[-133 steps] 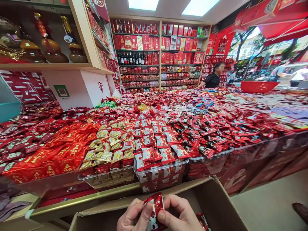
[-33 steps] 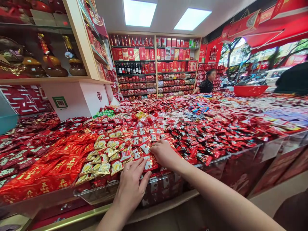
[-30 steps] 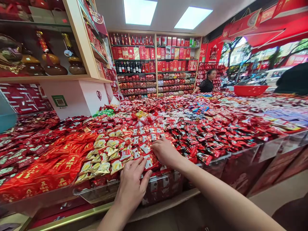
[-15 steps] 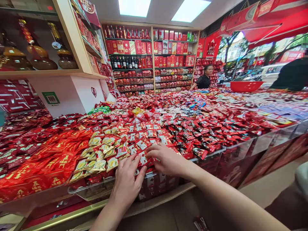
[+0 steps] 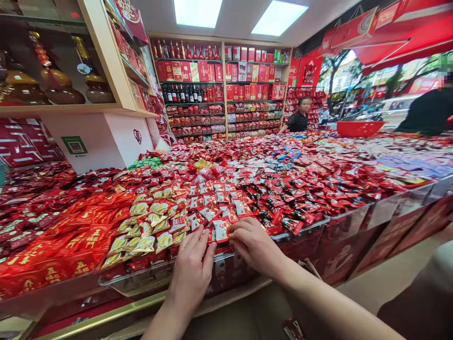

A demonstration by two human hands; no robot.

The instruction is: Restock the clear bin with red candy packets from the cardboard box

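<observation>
A red-and-white candy packet (image 5: pixel 222 230) lies at the front edge of the heap, between my two hands. My right hand (image 5: pixel 255 245) is closed, its bent fingers and thumb at the packet's right edge. Left of it, my left hand (image 5: pixel 194 264) has its fingers stretched out and the thumb apart, with nothing visible in it; its fingertips rest beside the packets at the bin's front. Similar red-and-white packets (image 5: pixel 209 212) are laid in rows behind. Gold packets with a yellow fruit picture (image 5: pixel 145 244) lie to the left, and black-and-red packets (image 5: pixel 293 224) to the right.
A clear plastic bin wall (image 5: pixel 141 278) runs along the front. Bright red packets (image 5: pixel 81 245) fill the left side. A white pillar (image 5: pixel 106 141) and a cabinet stand at left. A person (image 5: pixel 298 120) is behind the heap, near a red basin (image 5: pixel 359 128); another person (image 5: pixel 430 111) is at right.
My right hand has shifted right and slightly down, and a red-and-white packet now shows between the hands. My left hand has moved slightly right and stays spread.
</observation>
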